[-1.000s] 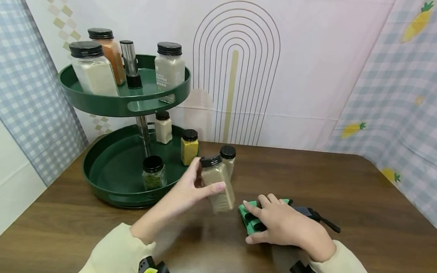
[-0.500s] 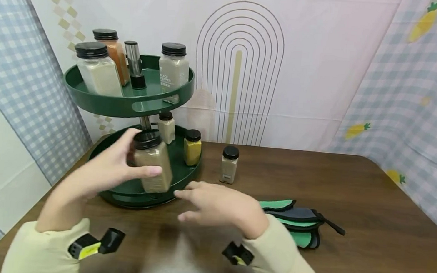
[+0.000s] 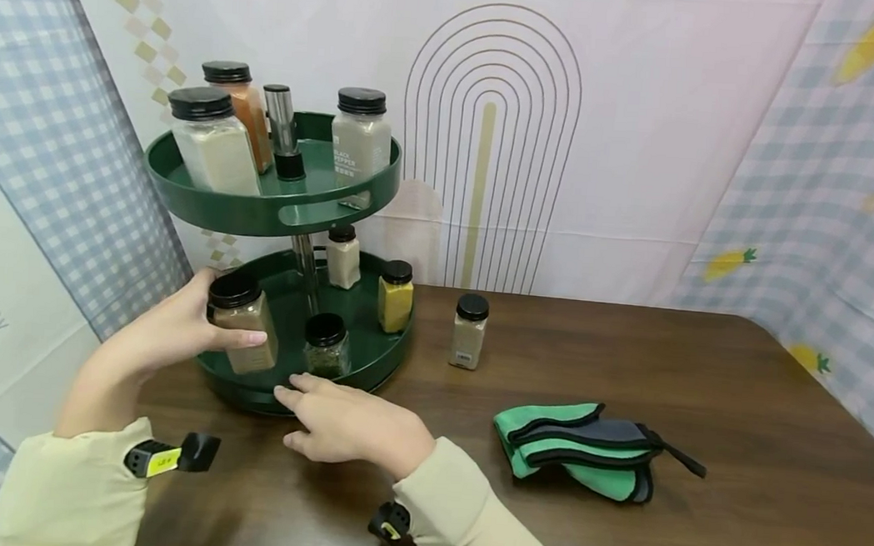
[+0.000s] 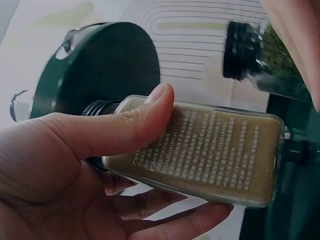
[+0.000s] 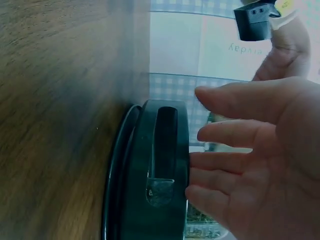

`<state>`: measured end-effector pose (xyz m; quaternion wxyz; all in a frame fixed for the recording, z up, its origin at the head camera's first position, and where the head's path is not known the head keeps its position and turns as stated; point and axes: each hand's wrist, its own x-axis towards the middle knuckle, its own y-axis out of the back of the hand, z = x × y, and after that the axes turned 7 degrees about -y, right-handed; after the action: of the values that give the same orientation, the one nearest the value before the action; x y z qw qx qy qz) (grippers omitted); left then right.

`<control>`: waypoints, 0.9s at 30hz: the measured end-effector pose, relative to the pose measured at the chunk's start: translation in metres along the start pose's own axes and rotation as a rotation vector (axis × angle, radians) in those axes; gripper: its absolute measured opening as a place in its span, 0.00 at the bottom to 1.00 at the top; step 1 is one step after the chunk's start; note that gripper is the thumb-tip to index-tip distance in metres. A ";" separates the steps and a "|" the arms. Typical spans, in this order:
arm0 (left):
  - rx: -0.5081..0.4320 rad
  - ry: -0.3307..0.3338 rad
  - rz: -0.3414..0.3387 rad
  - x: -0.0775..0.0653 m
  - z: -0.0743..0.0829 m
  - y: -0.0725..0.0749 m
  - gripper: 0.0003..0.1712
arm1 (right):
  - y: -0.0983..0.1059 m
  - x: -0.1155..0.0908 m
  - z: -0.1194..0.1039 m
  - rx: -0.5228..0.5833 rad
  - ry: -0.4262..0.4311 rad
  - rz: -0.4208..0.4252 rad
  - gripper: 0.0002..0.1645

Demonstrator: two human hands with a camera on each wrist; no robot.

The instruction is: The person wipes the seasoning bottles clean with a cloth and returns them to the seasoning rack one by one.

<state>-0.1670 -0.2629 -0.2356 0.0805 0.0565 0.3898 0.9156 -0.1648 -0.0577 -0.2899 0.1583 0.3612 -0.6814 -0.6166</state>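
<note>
My left hand grips a square glass spice jar of brown powder with a black lid, thumb across its front. That jar is over the left part of the lower tier of a green two-tier rack. My right hand holds nothing; its fingers are extended at the front rim of this tier, as the right wrist view shows. Just behind those fingertips stands a small jar of green herbs. A yellow spice jar and a pale one stand farther back on the same tier.
The upper tier overhangs the left hand's area and bears several jars and a silver-and-black cylinder. On the table stand a small black-lidded jar and a folded green-and-grey cloth item with black edging.
The left hand has carried the brown-powder jar leftward, from beside the table jar to the lower tier. My right hand has left the green cloth item and moved left to the tier's front rim.
</note>
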 end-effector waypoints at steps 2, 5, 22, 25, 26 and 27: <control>-0.012 -0.007 0.005 0.002 -0.002 -0.002 0.69 | 0.000 -0.002 0.002 -0.010 -0.005 0.017 0.33; -0.011 -0.013 0.013 0.005 -0.005 -0.004 0.69 | 0.002 -0.005 0.006 -0.014 -0.010 0.039 0.31; 0.072 0.013 -0.031 0.022 0.003 -0.030 0.66 | 0.017 -0.013 0.036 -0.013 -0.104 0.077 0.24; 0.075 0.036 -0.049 0.025 0.004 -0.035 0.67 | 0.017 -0.012 0.036 -0.027 -0.094 0.083 0.23; 0.071 0.039 -0.054 0.026 0.005 -0.037 0.67 | 0.016 -0.012 0.037 -0.025 -0.103 0.083 0.23; 0.068 0.038 -0.058 0.027 0.005 -0.038 0.67 | 0.016 -0.011 0.038 -0.018 -0.114 0.084 0.23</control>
<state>-0.1885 -0.2283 -0.2592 0.0974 0.0305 0.4235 0.9001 -0.1870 -0.0224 -0.2793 0.1482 0.2954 -0.6982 -0.6350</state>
